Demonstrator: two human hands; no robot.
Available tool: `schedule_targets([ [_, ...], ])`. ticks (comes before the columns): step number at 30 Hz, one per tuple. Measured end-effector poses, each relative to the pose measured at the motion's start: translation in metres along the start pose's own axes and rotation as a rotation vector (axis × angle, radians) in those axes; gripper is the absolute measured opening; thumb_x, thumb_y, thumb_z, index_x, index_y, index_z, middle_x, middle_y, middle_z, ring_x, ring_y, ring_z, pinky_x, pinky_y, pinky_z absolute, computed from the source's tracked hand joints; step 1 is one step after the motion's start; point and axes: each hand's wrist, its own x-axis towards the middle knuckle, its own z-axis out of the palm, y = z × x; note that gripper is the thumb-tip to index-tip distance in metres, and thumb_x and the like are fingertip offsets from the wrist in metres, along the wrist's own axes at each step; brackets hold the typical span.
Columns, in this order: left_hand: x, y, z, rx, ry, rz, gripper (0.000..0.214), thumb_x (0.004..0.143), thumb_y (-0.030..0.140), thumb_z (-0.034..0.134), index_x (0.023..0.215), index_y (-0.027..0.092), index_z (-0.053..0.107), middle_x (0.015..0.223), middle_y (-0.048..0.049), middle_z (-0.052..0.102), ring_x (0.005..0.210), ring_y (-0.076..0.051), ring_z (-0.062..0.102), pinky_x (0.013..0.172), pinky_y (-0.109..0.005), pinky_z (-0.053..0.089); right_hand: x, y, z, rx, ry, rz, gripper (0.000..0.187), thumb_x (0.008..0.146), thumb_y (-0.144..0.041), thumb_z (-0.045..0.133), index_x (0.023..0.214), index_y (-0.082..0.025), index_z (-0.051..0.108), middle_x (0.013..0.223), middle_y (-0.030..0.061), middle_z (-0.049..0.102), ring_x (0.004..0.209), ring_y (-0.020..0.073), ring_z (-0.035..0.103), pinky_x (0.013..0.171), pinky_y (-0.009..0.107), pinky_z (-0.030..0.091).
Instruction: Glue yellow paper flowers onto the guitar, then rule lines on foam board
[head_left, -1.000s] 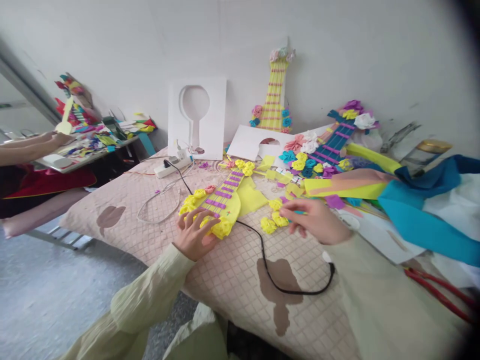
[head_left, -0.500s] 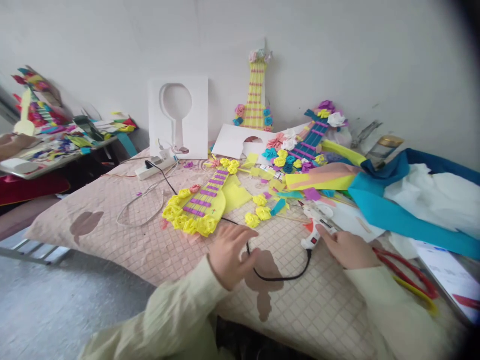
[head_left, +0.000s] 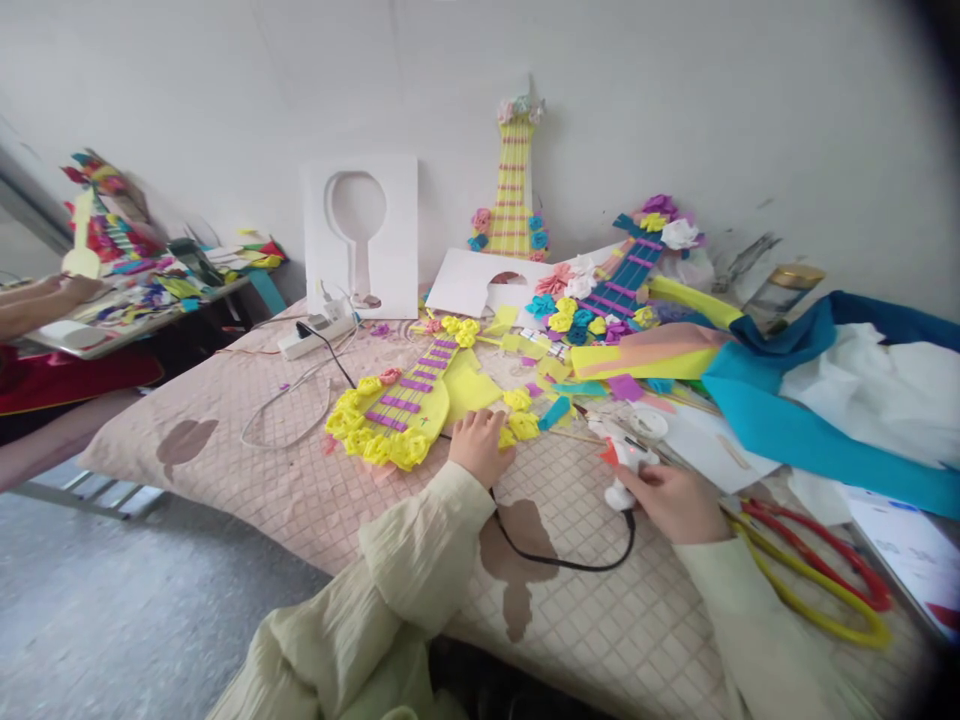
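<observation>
My right hand (head_left: 679, 500) has its thumb and fingers closed on a white hot glue gun (head_left: 628, 455), whose nozzle points away and left. A black cord (head_left: 577, 567) loops from its handle. My left hand (head_left: 480, 447) is at a small group of yellow paper flowers (head_left: 523, 425), its fingers and thumb around the nearest one, which is partly hidden. Left of that hand lies a yellow guitar-shaped cutout (head_left: 420, 400) with purple strips, strings and yellow paper flowers along its lower edge.
Red- and yellow-handled scissors (head_left: 817, 570), a phone (head_left: 900, 550) and blue crepe paper (head_left: 780, 420) lie at right. Behind stand a blue decorated guitar (head_left: 626, 275), a yellow one (head_left: 514, 190) and a white foam board (head_left: 315, 240). A power strip (head_left: 319, 335) sits back left; another person works at far left.
My left hand has moved forward from above the tablecloth to the yellow paper flowers, its fingers curling down. The glue gun in my right hand has shifted slightly toward me.
</observation>
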Motion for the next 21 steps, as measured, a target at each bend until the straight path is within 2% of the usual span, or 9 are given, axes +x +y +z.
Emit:
schedule_targets([
  [2, 0.001, -0.003, 0.005, -0.028, -0.013, 0.01, 0.038, 0.07, 0.029, 0.059, 0.107, 0.018, 0.053, 0.101, -0.0088, 0.057, 0.094, -0.028, 0.051, 0.08, -0.043, 0.041, -0.004, 0.0, 0.002, 0.241, 0.042, 0.068, 0.032, 0.07, -0.049, 0.054, 0.059, -0.019, 0.06, 0.053, 0.002, 0.058, 0.052, 0.0186, 0.054, 0.047, 0.027, 0.039],
  [4, 0.001, -0.005, 0.007, -0.093, 0.017, 0.012, 0.033, 0.071, 0.026, 0.059, 0.102, 0.017, 0.056, 0.099, -0.0092, 0.058, 0.092, -0.026, 0.052, 0.082, -0.042, 0.041, -0.006, -0.001, 0.004, 0.629, 0.058, 0.13, 0.026, 0.066, -0.043, 0.06, 0.075, -0.019, 0.062, 0.067, 0.0029, 0.062, 0.059, 0.0199, 0.058, 0.05, 0.028, 0.046],
  [6, 0.0, -0.005, 0.004, -0.212, 0.125, 0.024, 0.031, 0.07, 0.024, 0.059, 0.1, 0.016, 0.057, 0.099, -0.0104, 0.058, 0.093, -0.025, 0.052, 0.084, -0.041, 0.041, -0.006, -0.006, 0.003, 1.009, 0.058, 0.156, 0.027, 0.06, -0.035, 0.068, 0.08, -0.02, 0.061, 0.076, 0.0025, 0.063, 0.069, 0.0201, 0.059, 0.057, 0.028, 0.05],
  [8, -0.001, -0.005, -0.003, -0.427, 0.27, 0.063, 0.031, 0.07, 0.023, 0.058, 0.101, 0.016, 0.057, 0.102, -0.0108, 0.057, 0.097, -0.024, 0.052, 0.085, -0.038, 0.041, -0.005, -0.014, 0.0, 1.207, 0.066, 0.146, 0.025, 0.056, -0.03, 0.071, 0.077, -0.021, 0.059, 0.079, 0.0011, 0.061, 0.075, 0.0186, 0.058, 0.061, 0.026, 0.05],
  [11, -0.002, 0.0, -0.013, -0.955, 0.337, 0.085, 0.03, 0.072, 0.023, 0.058, 0.101, 0.018, 0.056, 0.106, -0.0092, 0.056, 0.099, -0.021, 0.052, 0.081, -0.032, 0.043, -0.004, -0.033, -0.008, 1.316, 0.013, 0.124, 0.022, 0.059, -0.029, 0.068, 0.075, -0.022, 0.056, 0.078, -0.0004, 0.058, 0.071, 0.0149, 0.056, 0.058, 0.024, 0.05],
  [14, -0.002, 0.009, -0.019, -1.545, 0.213, 0.009, 0.029, 0.07, 0.025, 0.058, 0.098, 0.018, 0.058, 0.106, -0.0075, 0.058, 0.095, -0.02, 0.055, 0.081, -0.032, 0.044, -0.002, -0.053, -0.017, 1.467, -0.118, 0.092, 0.02, 0.06, -0.029, 0.064, 0.075, -0.02, 0.054, 0.074, -0.0003, 0.055, 0.068, 0.0141, 0.055, 0.059, 0.025, 0.049],
  [16, -0.002, 0.015, -0.021, -1.849, 0.127, -0.048, 0.029, 0.069, 0.026, 0.056, 0.096, 0.016, 0.059, 0.104, -0.0074, 0.06, 0.094, -0.021, 0.057, 0.084, -0.034, 0.043, 0.001, -0.064, -0.021, 1.489, -0.148, 0.059, 0.016, 0.062, -0.028, 0.06, 0.074, -0.02, 0.052, 0.074, 0.001, 0.055, 0.071, 0.0156, 0.055, 0.061, 0.026, 0.049],
  [18, -0.003, 0.017, -0.023, -2.047, 0.071, -0.109, 0.029, 0.07, 0.027, 0.053, 0.096, 0.015, 0.059, 0.102, -0.0075, 0.061, 0.096, -0.021, 0.058, 0.089, -0.034, 0.04, 0.006, -0.07, -0.024, 1.469, -0.195, 0.032, 0.012, 0.065, -0.028, 0.057, 0.069, -0.019, 0.049, 0.071, 0.0013, 0.052, 0.067, 0.0149, 0.053, 0.057, 0.025, 0.046],
  [21, -0.004, 0.016, -0.025, -2.169, 0.037, -0.201, 0.028, 0.072, 0.029, 0.054, 0.096, 0.016, 0.058, 0.1, -0.0061, 0.063, 0.1, -0.02, 0.057, 0.095, -0.033, 0.036, 0.011, -0.071, -0.027, 1.467, -0.351, -0.05, 0.021, 0.068, -0.03, 0.054, 0.058, -0.019, 0.04, 0.057, -0.0018, 0.036, 0.05, 0.01, 0.04, 0.046, 0.022, 0.038],
])
